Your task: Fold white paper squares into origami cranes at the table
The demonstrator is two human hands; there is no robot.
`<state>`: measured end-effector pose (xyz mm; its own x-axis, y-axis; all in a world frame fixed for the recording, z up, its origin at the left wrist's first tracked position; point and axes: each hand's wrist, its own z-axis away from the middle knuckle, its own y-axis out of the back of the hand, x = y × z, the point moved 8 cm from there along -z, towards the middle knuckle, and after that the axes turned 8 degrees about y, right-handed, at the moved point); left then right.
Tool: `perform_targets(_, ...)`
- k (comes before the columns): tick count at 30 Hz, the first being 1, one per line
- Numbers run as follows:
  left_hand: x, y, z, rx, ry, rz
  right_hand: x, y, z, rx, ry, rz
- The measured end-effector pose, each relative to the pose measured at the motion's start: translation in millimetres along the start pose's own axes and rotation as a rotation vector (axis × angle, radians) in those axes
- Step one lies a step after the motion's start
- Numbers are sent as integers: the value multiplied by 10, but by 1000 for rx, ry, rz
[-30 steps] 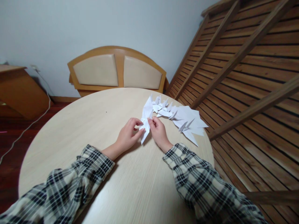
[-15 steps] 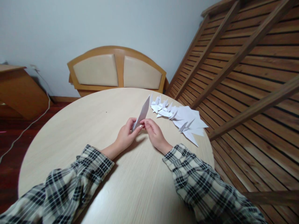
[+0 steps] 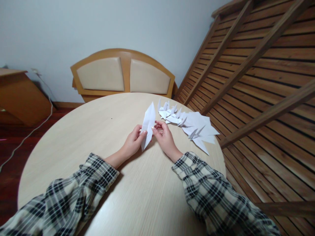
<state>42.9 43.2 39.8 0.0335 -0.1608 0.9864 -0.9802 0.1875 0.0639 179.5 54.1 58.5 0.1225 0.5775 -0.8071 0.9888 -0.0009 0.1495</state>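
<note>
A long, pointed piece of folded white paper (image 3: 149,120) is held above the middle of the table, its broad face turned toward me. My left hand (image 3: 134,140) pinches its left edge, the thumb lying on the front face. At the right edge, my right hand (image 3: 165,137) grips it between thumb and fingers. The fingers behind the paper are partly hidden. To the right lie several folded white paper cranes (image 3: 181,119) in a row, some resting on loose white paper sheets (image 3: 203,126).
The round, pale wooden table (image 3: 81,137) fills the space before me. Behind it stands a headboard with cream panels (image 3: 150,77). A slatted wooden panel (image 3: 258,82) leans along the right. On the left are a wooden desk (image 3: 22,96) and a white cable (image 3: 31,132).
The folded paper has turned from nearly edge-on to showing its broad face. My right hand has shifted slightly and its fingers have spread a little at the paper's right edge.
</note>
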Motion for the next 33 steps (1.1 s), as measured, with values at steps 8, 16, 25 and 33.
perform_targets(8,-105,-132,28,-142,143,204,37,-112,20,-103,-102,-180)
perform_targets(16,-115,-167,39,-158,231,318,22,-149,38,-113,-117,-279)
perform_targets(25,-132,-168,34,-153,241,334,-81,-100,21,-98,-40,-147)
perform_targets(33,-125,-146,28,-122,261,309,-123,-80,25,-95,-18,-69)
